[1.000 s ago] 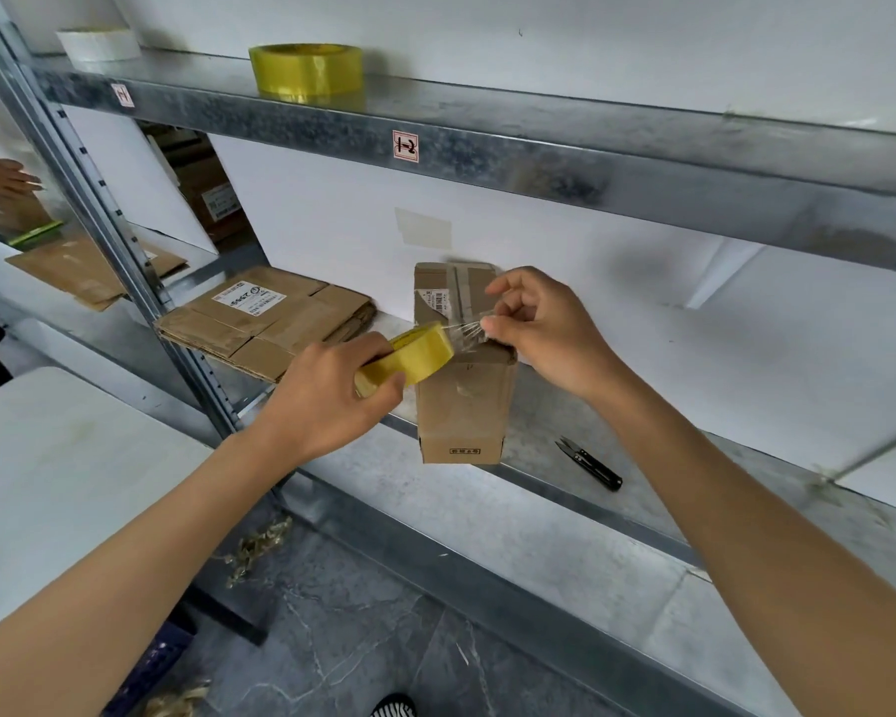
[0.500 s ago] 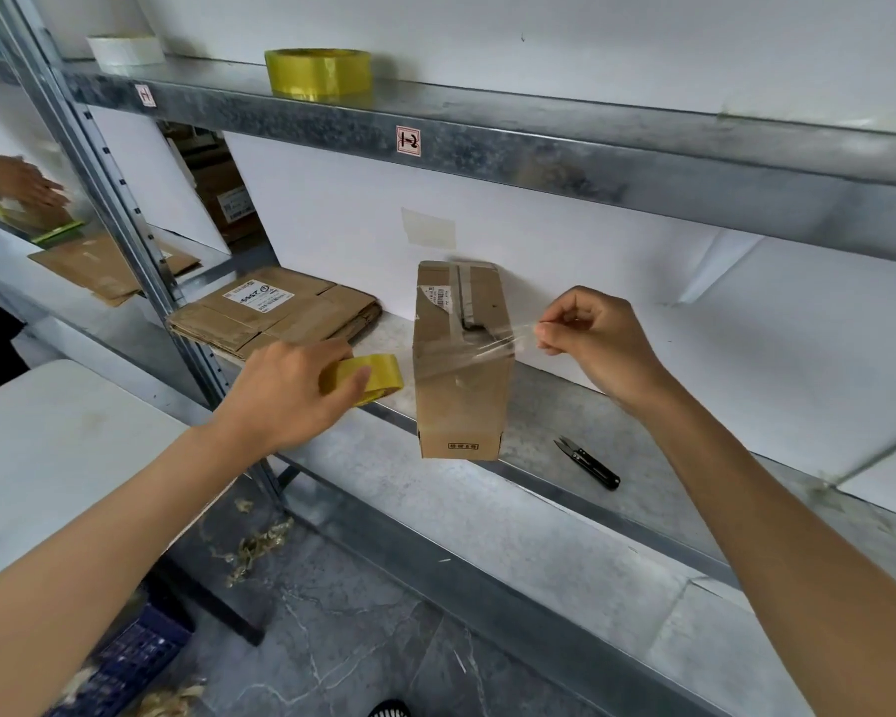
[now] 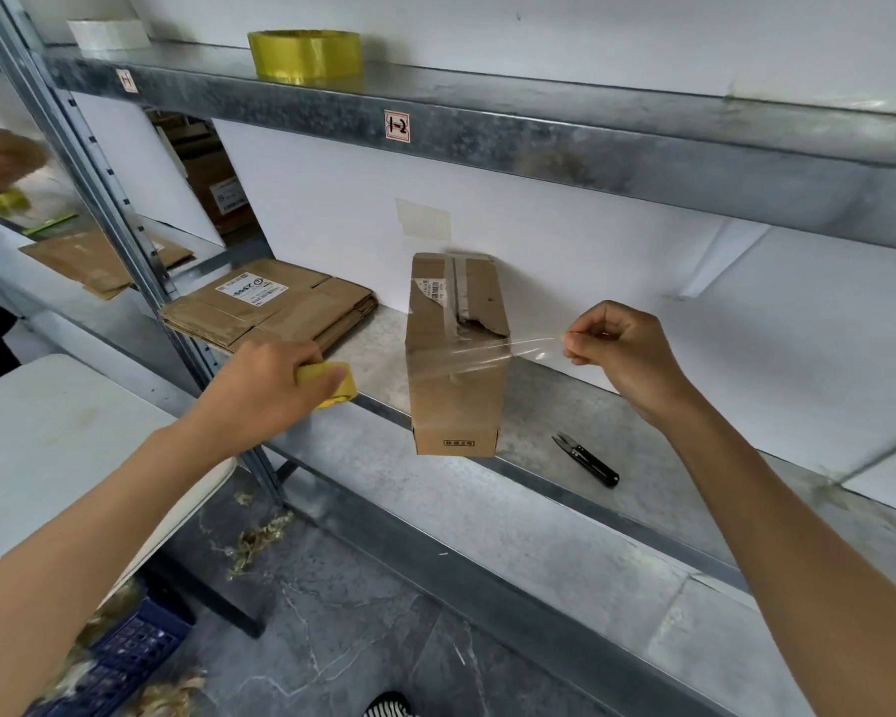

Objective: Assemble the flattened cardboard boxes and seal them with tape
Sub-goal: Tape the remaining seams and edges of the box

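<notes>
**Clear tape stretched across an upright box**

A tall brown cardboard box (image 3: 456, 364) stands upright at the front edge of the galvanised metal shelf (image 3: 539, 421). Its top shows old tape and a torn flap.

The left hand (image 3: 265, 385) grips a small yellow tape roll (image 3: 332, 385) just left of the box, its fingers (image 3: 291, 357) curled round it. The right hand (image 3: 627, 349) is to the right of the box, and its fingers (image 3: 585, 331) pinch the free end of a clear strip of tape (image 3: 487, 349). The strip runs taut from there across the box's upper front.

A stack of flattened brown cardboard boxes (image 3: 275, 307) lies on the same shelf, to the left. Black thread snips (image 3: 588, 460) lie to the right of the box, near the shelf's front. On the upper shelf sit a large yellow tape roll (image 3: 305, 56) and a white tape roll (image 3: 108, 33). A white table (image 3: 47, 437) stands at lower left.
</notes>
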